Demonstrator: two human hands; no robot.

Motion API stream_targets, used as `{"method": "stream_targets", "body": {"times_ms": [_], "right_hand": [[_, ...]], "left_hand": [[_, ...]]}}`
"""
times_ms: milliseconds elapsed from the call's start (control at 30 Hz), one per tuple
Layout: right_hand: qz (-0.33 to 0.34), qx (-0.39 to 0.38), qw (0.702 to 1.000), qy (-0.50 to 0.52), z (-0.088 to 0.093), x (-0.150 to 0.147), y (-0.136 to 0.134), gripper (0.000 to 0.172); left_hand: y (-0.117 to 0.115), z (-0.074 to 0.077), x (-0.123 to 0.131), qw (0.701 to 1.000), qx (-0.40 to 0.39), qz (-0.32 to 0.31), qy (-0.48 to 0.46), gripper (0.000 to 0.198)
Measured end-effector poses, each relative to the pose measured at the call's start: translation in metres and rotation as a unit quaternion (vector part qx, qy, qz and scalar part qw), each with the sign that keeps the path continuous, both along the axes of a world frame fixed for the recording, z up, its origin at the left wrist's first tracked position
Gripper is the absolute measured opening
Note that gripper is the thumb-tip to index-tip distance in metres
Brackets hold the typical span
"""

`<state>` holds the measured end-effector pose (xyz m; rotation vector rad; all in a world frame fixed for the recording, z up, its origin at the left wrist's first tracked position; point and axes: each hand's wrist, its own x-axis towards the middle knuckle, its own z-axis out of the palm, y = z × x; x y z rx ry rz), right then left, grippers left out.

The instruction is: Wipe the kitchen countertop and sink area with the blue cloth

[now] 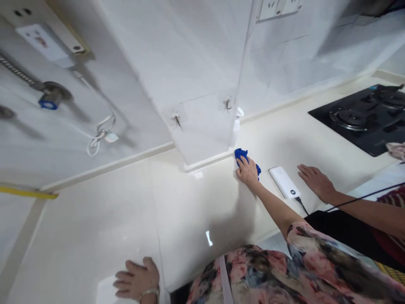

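Resting on the pale countertop (pixel 110 219) at the lower left of the frame, the left hand (pixel 137 279) has fingers spread and wears a bracelet (pixel 149 291). Right of centre, the right hand (pixel 248 171) has fingers closed over a bunched blue cloth (pixel 239 153), which lies on the countertop. Further right come a white power bank (pixel 282 180), a co-worker's hand (pixel 316 182) lying flat, and a black hob (pixel 359 135) at the right edge.

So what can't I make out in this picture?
All in the head view:
Middle of the cloth: hidden by the right hand.
Arm behind the left hand: mostly cut off by bottom edge.
Rest of the stove: cut off by right edge.
Mark on the white device: too small to read.
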<state>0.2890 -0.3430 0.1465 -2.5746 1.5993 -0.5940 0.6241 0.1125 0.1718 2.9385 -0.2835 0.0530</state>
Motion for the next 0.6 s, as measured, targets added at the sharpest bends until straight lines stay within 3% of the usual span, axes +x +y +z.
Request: {"method": "stream_targets", "body": {"times_ms": [267,400,500,600], "right_hand": [[0.135,0.051,0.990,-0.002,0.009,0.018,0.146,0.059],[0.267,0.091,0.959,0.005,0.014,0.019,0.213,0.064],[0.342,0.096,0.935,0.000,0.013,-0.008,0.237,0.065],[0.307,0.076,0.949,-0.010,0.009,-0.053,0.238,0.062]], "left_hand": [[0.000,-0.002,-0.013,0.999,-0.028,-0.003,0.015,0.078],[0.001,0.000,-0.015,0.999,-0.030,-0.003,0.020,0.078],[-0.001,0.003,-0.015,0.999,-0.033,-0.001,0.030,0.080],[-0.001,0.002,-0.014,0.999,-0.034,0.001,0.031,0.084]]}}
